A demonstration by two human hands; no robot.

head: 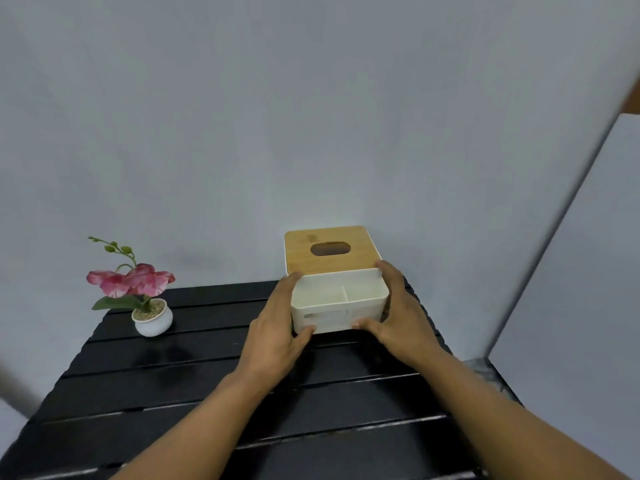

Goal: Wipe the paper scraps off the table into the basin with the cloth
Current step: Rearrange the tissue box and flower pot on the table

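Here hands (341, 327) clasp box (337, 308) lengthwise.

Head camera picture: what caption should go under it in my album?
Left hand and right hand hold a white tissue box on a black table.

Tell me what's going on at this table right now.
A person has both hands on a white tissue box with a wooden lid, left hand and right hand gripping its sides at the far end of the black slatted table. A small potted flower stands to the left. No cloth, scraps or basin show.
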